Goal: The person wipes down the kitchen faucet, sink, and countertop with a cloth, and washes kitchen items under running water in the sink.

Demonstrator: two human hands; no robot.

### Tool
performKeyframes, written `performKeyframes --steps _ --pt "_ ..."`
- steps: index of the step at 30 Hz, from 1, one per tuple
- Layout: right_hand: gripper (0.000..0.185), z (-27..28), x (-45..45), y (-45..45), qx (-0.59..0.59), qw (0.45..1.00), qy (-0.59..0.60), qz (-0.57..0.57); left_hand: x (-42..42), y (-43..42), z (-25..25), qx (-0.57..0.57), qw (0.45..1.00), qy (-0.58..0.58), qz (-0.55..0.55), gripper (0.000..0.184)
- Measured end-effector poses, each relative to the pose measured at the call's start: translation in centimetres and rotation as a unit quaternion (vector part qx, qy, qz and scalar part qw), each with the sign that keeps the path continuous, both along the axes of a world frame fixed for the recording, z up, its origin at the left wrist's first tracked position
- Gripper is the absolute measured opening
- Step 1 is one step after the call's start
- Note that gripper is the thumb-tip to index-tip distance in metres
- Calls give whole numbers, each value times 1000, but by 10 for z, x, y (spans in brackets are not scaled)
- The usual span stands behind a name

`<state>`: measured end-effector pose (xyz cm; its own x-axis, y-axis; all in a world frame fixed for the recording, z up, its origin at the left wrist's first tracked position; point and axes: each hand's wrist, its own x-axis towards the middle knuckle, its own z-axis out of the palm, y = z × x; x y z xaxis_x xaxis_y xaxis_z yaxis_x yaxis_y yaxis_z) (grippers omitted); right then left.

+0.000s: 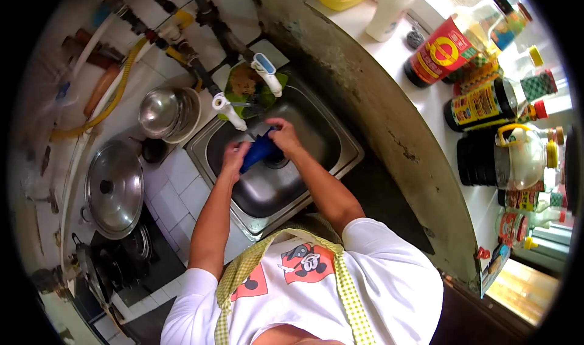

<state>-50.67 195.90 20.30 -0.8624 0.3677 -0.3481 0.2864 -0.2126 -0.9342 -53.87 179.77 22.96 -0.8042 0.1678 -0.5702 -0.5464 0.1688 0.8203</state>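
Note:
A dark blue cloth (260, 150) is stretched between my two hands over the metal sink (249, 196). My left hand (233, 159) grips its left end, close to the sink's left wall. At the other end, my right hand (285, 136) has its fingers curled on the cloth. Just above the cloth is a white faucet (229, 111), and a thin stream of water seems to fall from it. The sink drain (277, 161) is partly hidden behind the cloth.
A second faucet with a blue-and-white top (267, 74) and a green basin (233, 89) stand behind the sink. Left are stacked metal bowls (159, 112), a lidded pot (114, 190) and a stove (131, 272). A low wall (389, 126) and bottles (441, 50) line the right.

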Motion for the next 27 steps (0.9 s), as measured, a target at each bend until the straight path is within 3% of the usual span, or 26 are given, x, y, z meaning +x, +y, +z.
performKeyframes --steps 1,3,6,8,9,10,12,13,14,15,16,17,18,19,20,21,23,24,27 --pt "36 8 -2 3 1 1000 3 12 1 -1 2 1 1000 3 12 29" --pt "28 21 -5 7 -25 999 31 22 -1 -2 12 -34 982 -26 -185 40" --pt "26 29 -7 27 15 995 -9 97 -23 -7 40 -51 987 -58 -139 50" --pt "29 16 -13 40 122 973 41 191 -40 -19 20 30 997 -42 -61 43" --pt "32 51 -3 41 277 919 44 278 -49 -23 11 31 998 -42 -44 43" --pt "32 59 -4 39 277 914 47 292 -57 -23 4 51 997 -42 -43 37" --pt "31 67 -9 37 490 753 1 438 -51 -17 14 76 996 -37 -36 32" --pt "24 53 -13 40 519 785 50 333 -46 -11 28 -6 992 12 -122 28" --pt "24 52 -18 41 524 781 53 337 -39 -5 46 -89 973 60 -205 27" --pt "23 51 -21 42 524 802 101 269 -34 -3 59 -139 946 85 -282 36" --pt "22 49 -23 41 518 818 148 200 -36 -4 55 -275 855 202 -391 35" --pt "22 48 -25 39 565 776 189 205 -41 -7 47 -331 810 251 -413 33" --pt "22 51 -25 36 566 775 190 208 -43 -12 38 -386 758 299 -433 31" --pt "23 58 -29 36 482 837 96 241 -46 -15 30 -386 759 302 -429 31" --pt "23 64 -35 37 391 881 1 267 -50 -16 28 -381 811 297 -330 29" --pt "23 60 -37 36 394 879 3 270 -52 -18 24 -370 854 285 -228 27" --pt "23 45 -31 31 474 815 36 333 -55 -22 18 -346 883 248 -197 29" --pt "23 43 -28 31 474 815 38 332 -58 -25 17 -321 906 216 -173 31" --pt "27 57 -34 35 335 914 -56 222 -52 -29 12 -302 930 173 -118 31"
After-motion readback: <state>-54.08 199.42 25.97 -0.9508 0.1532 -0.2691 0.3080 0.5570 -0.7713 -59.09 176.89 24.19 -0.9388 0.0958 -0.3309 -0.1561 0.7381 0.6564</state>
